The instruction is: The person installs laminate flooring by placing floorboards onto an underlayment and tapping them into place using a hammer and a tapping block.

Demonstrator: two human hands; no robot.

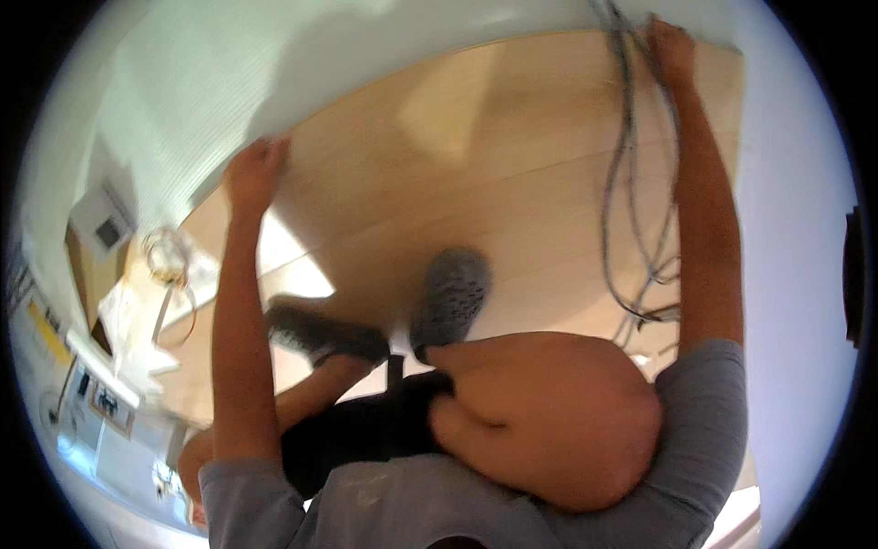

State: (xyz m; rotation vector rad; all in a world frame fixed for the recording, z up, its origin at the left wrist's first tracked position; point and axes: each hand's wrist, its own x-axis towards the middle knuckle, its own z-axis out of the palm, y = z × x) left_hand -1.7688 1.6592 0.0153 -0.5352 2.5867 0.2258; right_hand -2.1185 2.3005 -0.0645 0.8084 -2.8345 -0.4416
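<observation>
A long light-wood floor plank (540,82) spans the far side of the wooden floor, against a pale ridged surface. My left hand (254,176) is closed at its far left edge, the fingers curled over the rim and partly hidden. At the far right end my right hand (672,53), slightly blurred, is closed on the same edge. Grey looped cables (627,137) hang or lie just left of my right hand and forearm; whether they touch the hand I cannot tell. Both arms are stretched forward.
My feet in dark grey speckled footwear (455,288) are on the wooden boards (384,220) between my arms. A pale wall (786,229) runs along the right. At the left are a coiled cable (166,256), a white box-like object (102,222) and scattered items.
</observation>
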